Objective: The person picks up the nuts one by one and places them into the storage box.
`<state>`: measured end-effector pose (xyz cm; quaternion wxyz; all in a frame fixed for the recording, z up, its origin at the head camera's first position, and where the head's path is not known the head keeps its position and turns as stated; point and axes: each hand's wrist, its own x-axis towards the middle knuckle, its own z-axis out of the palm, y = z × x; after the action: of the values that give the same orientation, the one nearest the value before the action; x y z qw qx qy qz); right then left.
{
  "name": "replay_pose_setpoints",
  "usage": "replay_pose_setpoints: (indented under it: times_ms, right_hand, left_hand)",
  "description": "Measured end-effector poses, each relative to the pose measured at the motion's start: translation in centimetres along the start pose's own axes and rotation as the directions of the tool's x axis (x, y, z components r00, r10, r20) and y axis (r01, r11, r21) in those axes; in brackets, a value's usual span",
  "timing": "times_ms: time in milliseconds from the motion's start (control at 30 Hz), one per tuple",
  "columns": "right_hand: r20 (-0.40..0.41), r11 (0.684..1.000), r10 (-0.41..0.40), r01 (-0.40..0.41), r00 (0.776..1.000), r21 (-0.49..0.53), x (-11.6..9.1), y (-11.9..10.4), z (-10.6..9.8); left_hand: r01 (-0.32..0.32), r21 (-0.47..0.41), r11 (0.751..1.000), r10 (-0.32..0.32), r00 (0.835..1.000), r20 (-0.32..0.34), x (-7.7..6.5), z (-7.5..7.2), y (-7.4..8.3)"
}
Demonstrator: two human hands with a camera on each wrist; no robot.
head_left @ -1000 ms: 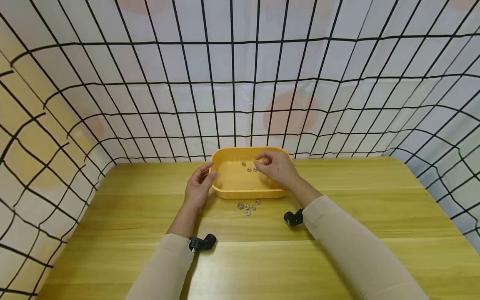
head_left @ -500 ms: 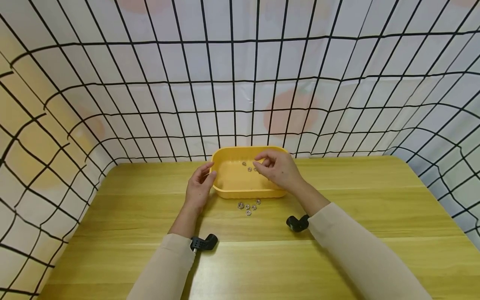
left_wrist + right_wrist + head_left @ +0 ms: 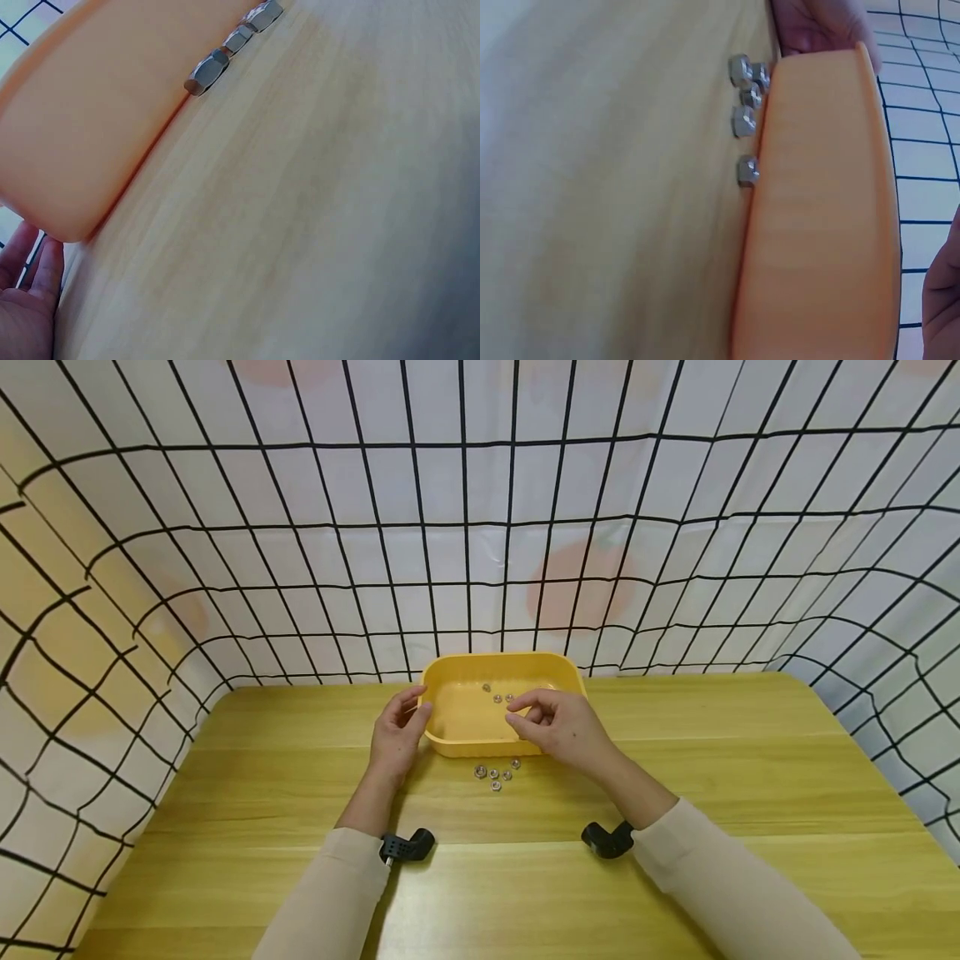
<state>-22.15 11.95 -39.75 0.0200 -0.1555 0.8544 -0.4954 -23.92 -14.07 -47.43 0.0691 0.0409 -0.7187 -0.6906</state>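
A yellow tray (image 3: 472, 748) stands at the back of the table, with 3 small metal nuts (image 3: 497, 699) visible on its floor. My left hand (image 3: 395, 735) is at the tray's left end, thumb and fingertips against the wall by the rim. In the left wrist view its fingers (image 3: 49, 266) extend fairly straight beside the tray's corner. Above the tray's front right part hangs my right hand (image 3: 566, 727). Its thumb and index tips are a little apart, with nothing visible between them. Several more hex nuts (image 3: 495, 774) lie on the table just in front of the tray.
The wooden table (image 3: 480, 893) ends behind the tray at a black wire grid (image 3: 465, 527), which also rises at both sides. White patterned cloth hangs behind the grid. Each wrist carries a black camera (image 3: 408, 846) near the cuff.
My right hand has drawn back from over the tray's inside towards its front rim, its thumb and index finger slightly farther apart. My left hand, the tray and the nuts look unmoved.
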Motion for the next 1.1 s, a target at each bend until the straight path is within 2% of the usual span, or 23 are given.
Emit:
replay_pose_setpoints:
  times_ms: [200, 567, 700, 900, 1100]
  right_hand:
    - [0.012, 0.999, 0.053, -0.053, 0.998, -0.004, -1.6, 0.6, 0.1]
    - [0.097, 0.986, 0.137, -0.145, 0.986, 0.083, -3.2, 2.2, 0.3]
    - [0.113, 0.984, 0.162, -0.17, 0.98, 0.061, -3.7, 2.8, 0.2]
    - [0.132, 0.988, 0.152, -0.154, 0.98, 0.009, -4.0, 3.8, 0.2]
    - [0.147, 0.982, 0.186, -0.186, 0.972, -0.016, -4.1, 4.8, 0.6]
  left_hand:
    - [-0.002, -0.008, 1.0, 0.002, 1.0, -0.004, 0.0, 0.1, 0.1]
    - [0.002, -0.008, 1.0, -0.002, 1.0, -0.019, 0.0, 0.1, 0.1]
    - [-0.002, -0.003, 1.0, 0.002, 1.0, -0.017, -0.1, 0.2, 0.2]
    - [-0.007, 0.0, 1.0, 0.007, 1.0, -0.015, -0.1, 0.2, 0.2]
    - [-0.006, 0.007, 1.0, 0.006, 1.0, -0.011, -0.1, 0.1, 0.1]
